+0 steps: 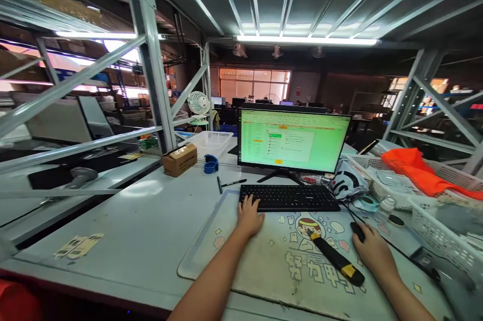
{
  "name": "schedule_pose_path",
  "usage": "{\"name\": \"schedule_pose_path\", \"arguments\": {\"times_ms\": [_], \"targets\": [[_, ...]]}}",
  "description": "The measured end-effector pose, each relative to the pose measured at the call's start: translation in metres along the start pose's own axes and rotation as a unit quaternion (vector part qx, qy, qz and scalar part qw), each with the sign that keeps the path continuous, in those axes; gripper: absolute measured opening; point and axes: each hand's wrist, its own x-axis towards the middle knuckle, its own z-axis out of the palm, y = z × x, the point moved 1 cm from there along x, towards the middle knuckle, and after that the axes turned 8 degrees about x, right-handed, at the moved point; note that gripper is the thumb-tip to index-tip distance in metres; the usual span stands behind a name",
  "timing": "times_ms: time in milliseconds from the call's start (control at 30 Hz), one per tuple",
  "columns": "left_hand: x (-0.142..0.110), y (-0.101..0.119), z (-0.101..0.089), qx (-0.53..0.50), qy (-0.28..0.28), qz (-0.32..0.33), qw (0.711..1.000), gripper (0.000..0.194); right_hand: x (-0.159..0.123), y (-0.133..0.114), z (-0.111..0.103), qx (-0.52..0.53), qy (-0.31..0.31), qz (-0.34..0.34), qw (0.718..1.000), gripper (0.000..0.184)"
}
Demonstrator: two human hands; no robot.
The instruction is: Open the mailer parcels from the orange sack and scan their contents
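The black keyboard sits just below the screen, most likely so a person can look and press keys without reaching far. The left hand has its fingers a bit spread over the keys at the keyboard's 9 o'clock end. The right hand curls around the mouse, at 4 o'clock from the keyboard, maybe because that is an easy spot for it. The mat is under both, perhaps to make a soft place on the surface. A black and yellow tool lies at 5 o'clock, close to the right hand, so it seems easy to grab. Now I count: two hands, one keyboard, one mouse, one big screen, one mat, one tool, two pens at 10 o'clock, and one brown box farther that way.
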Motion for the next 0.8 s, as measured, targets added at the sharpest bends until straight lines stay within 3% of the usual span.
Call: {"name": "schedule_pose_path", "arguments": {"times_ms": [567,800], "targets": [[0.005,-0.001,0.002,0.033,-0.005,-0.001,0.999,0.062,-0.007,-0.015,-0.009,-0.013,0.008,-0.007,1.000,0.049],[0.003,0.009,0.003,0.050,0.009,0.006,0.999,0.063,-0.007,-0.020,-0.015,-0.023,-0.003,-0.001,1.000,0.046]]}}
